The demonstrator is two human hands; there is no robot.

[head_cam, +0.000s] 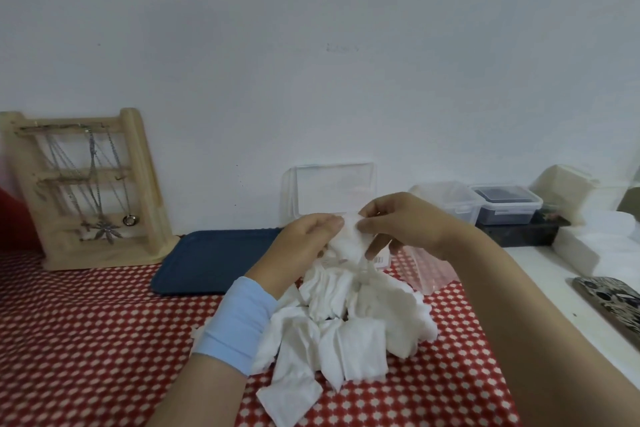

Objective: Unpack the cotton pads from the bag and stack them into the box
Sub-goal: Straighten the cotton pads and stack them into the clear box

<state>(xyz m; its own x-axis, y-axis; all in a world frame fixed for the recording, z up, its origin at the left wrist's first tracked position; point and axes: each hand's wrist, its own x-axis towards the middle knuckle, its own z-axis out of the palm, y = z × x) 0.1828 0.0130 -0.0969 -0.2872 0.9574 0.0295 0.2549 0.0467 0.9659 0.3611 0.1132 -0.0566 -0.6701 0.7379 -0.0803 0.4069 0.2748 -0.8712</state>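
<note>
**One pad pinched above the heap**

Pinched from both sides, a single white pad (350,239): left grip (304,243) with thumb and fingers curled onto its left edge, right grip (405,222) with thumb and forefinger closed on its top right corner. Held upright, long axis near vertical, top edge up between the fingertips, lower edge pointing down at the heap.

Directly below, on the bench (86,340) with its red dotted cloth, a loose heap of pads (332,333). Lying at mixed angles, overlapping, some crumpled, with no common direction. Nearest of them flat, turned with one corner toward the viewer.

Behind the grips, against the wall, the clear box (332,191) with its lid standing open and upright; body mostly hidden by the fingers. Just right of the heap, crinkled clear plastic, apparently the bag (429,270), touching the pads at its near side.

Around the left wrist, a pale blue band (235,319). Left of the box, flat on the cloth, a dark blue tray (214,260). Farther left, a wooden stand (83,191) hung with necklaces. Along the right, lidded tubs (505,204) and a patterned phone (609,305).
</note>
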